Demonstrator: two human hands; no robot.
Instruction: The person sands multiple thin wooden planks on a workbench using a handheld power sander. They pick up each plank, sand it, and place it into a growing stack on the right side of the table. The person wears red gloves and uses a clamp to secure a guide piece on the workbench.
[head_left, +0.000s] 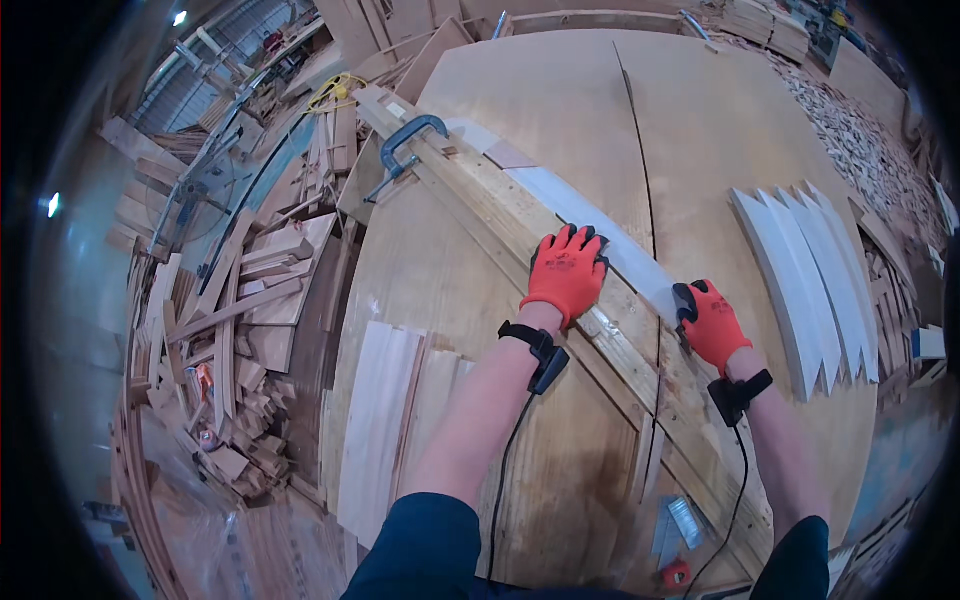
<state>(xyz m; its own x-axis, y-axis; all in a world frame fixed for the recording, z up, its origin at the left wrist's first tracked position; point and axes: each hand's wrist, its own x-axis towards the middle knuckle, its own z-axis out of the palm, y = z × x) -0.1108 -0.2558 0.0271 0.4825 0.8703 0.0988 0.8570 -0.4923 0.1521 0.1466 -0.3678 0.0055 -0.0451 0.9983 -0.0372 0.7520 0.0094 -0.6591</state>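
Observation:
A long timber beam lies diagonally across a large plywood-topped table, with a narrow white board along its far right side. My left hand, in a red glove with dark fingertips, rests flat on the beam, its fingers stretched toward the white board. At the near end of that board is my right hand, gloved the same way, with its fingers curled in and closed on the board's end. Part of that grip is hidden. A blue C-clamp sits on the beam's far left end.
Several white boards with pointed ends lie on the right. Pale planks are at the near left. Metallic strips and a small red tape measure lie near me. Scrap wood is heaped left of the table.

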